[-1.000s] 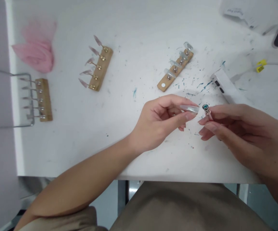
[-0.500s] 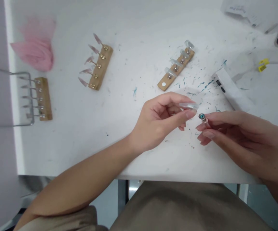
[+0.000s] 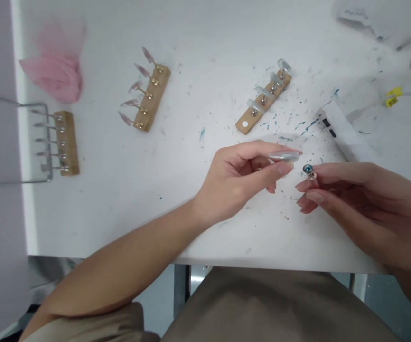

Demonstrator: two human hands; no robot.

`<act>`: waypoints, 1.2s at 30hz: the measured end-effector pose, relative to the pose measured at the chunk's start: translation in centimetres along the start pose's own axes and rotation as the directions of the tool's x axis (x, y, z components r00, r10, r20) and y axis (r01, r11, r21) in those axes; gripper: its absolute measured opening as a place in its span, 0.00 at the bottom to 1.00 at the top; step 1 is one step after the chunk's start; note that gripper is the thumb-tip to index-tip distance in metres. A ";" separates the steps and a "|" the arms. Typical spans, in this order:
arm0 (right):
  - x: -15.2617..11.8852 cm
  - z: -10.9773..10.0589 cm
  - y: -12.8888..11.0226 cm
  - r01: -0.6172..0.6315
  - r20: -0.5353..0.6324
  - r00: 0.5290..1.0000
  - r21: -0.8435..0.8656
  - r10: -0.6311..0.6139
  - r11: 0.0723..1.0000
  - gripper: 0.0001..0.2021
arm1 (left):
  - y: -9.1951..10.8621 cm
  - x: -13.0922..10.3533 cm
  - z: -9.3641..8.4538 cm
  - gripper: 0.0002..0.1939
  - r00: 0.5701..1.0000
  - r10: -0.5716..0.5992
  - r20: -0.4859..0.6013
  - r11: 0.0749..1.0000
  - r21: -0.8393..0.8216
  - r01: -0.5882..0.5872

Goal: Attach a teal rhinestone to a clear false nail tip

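Note:
Between the thumb and forefinger of my left hand (image 3: 237,183) is a long, shiny, silvery-clear false nail (image 3: 284,156). My right hand (image 3: 365,204) pinches a slim pink-clear pen-like tool (image 3: 311,175), whose round metal end carries a teal gem and faces up. That end is a short gap from the nail, to its right; the two do not touch. Behind my left hand lies a wooden nail stand (image 3: 245,124) with several clear false nails on metal posts and a bare spot with a white dot at its near end.
Further left are a second wooden stand (image 3: 157,97) with pinkish nails and a third stand (image 3: 69,142) beside a bent metal wire frame (image 3: 51,161). A pink cloth flower (image 3: 58,78) lies behind. To the right are a white device (image 3: 344,133), a yellow-tagged cable (image 3: 393,97) and a white packet (image 3: 376,19).
My right hand and the pen-like tool have shifted slightly right, widening the gap to the nail. The false nail has turned a little and now looks more silvery.

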State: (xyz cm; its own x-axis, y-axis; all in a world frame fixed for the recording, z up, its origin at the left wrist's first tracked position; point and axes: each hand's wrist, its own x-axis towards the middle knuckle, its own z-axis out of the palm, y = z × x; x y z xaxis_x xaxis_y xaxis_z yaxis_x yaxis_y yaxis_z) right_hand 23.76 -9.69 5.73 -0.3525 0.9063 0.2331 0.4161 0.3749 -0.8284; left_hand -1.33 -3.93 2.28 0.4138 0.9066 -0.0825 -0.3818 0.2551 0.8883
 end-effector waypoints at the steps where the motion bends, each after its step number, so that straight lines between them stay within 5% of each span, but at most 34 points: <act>1: 0.0 0.0 0.0 -0.001 -0.002 1.000 -0.010 0.001 1.000 0.17 | 0.0 0.0 0.0 0.07 1.000 0.000 -0.002 1.000 -0.004 0.000; 13: -0.1 -0.1 -0.1 0.000 0.002 1.000 -0.027 0.000 1.000 0.15 | 0.1 0.6 0.0 0.24 1.000 -0.019 -0.006 0.999 0.029 0.019; 23: -0.3 0.1 -0.2 -0.033 0.004 0.999 0.016 0.033 0.999 0.18 | 0.3 0.4 0.2 0.14 1.000 -0.026 -0.016 0.999 0.021 0.027; 36: -0.1 -0.1 -0.4 -0.091 -0.004 0.996 0.050 0.092 0.995 0.12 | 0.4 0.0 0.6 0.12 0.995 -0.061 -0.085 0.997 0.049 0.065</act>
State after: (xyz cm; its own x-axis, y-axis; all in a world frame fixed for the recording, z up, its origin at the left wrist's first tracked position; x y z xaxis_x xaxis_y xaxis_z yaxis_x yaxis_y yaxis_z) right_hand 23.69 -9.91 6.08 -0.3097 0.9376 0.1581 0.4038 0.2802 -0.8709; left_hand -0.99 -4.00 2.87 0.3647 0.9147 -0.1744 -0.3131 0.2968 0.9021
